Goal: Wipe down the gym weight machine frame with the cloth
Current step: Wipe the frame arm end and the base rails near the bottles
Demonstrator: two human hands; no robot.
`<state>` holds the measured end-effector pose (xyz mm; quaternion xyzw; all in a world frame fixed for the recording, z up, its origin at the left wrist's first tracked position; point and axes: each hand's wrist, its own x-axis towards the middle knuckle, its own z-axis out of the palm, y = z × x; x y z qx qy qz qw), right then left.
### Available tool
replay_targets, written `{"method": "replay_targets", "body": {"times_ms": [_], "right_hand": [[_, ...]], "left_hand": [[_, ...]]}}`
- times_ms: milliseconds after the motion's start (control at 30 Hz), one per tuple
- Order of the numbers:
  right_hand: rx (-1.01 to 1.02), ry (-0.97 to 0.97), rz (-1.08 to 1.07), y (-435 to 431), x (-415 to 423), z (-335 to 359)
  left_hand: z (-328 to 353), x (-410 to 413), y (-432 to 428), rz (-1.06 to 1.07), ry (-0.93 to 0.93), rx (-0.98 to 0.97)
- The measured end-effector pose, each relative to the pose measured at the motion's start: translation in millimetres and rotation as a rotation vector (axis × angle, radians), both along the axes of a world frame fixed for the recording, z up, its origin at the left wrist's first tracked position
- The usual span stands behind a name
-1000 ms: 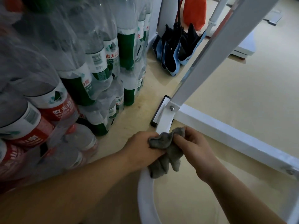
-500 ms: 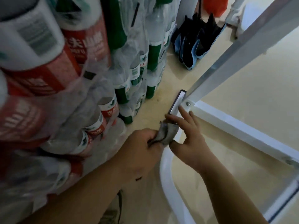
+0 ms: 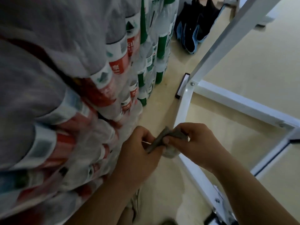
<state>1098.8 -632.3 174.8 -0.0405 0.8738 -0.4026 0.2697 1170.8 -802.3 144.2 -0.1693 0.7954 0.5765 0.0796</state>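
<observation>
From the head camera, the person is crouching low over a pale beige floor, which is lying smooth and evenly lit across the right side of the room. The white weight machine frame is standing on this floor: a curved tube is running up from the lower right toward a black end cap, where a bolt is joining it to a slanted upright and a straight crossbar. The left hand and the right hand are meeting just above the curved tube, both with fingers curled and pinching the grey cloth, which is bunched between them; whether the cloth is touching the tube cannot be told. Plastic-wrapped packs of water bottles with red and green labels are filling the left side, stacked close beside the frame and blurred near the camera. A dark folded umbrella with blue edging is leaning at the far end of the floor, behind the bottles and near the upright.
</observation>
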Motion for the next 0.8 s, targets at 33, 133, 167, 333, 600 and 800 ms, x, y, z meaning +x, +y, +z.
{"method": "replay_targets", "body": {"times_ms": [33, 133, 167, 333, 600, 800], "right_hand": [[0.004, 0.001, -0.033, -1.0, 11.4, 13.7], [-0.043, -0.015, -0.138, 0.6, 44.7, 58.5], [-0.059, -0.031, -0.159, 2.5, 55.8, 73.2], [-0.031, -0.063, -0.198, 9.6, 105.1, 143.3], [-0.115, -0.162, -0.311, 21.3, 170.9, 263.5], [-0.077, -0.048, -0.29, 41.1, 222.2, 366.2]], "left_hand": [[13.8, 12.9, 1.3, 0.017, -0.006, -0.002], [56.8, 49.6, 5.5, 0.07, 0.005, -0.036], [71.1, 60.3, 6.6, 0.063, -0.005, -0.046], [139.3, 105.0, 21.6, -0.108, -0.123, -0.02], [254.7, 169.9, 31.4, -0.234, -0.066, 0.07], [353.8, 221.7, 7.5, -0.183, 0.116, 0.041]]}}
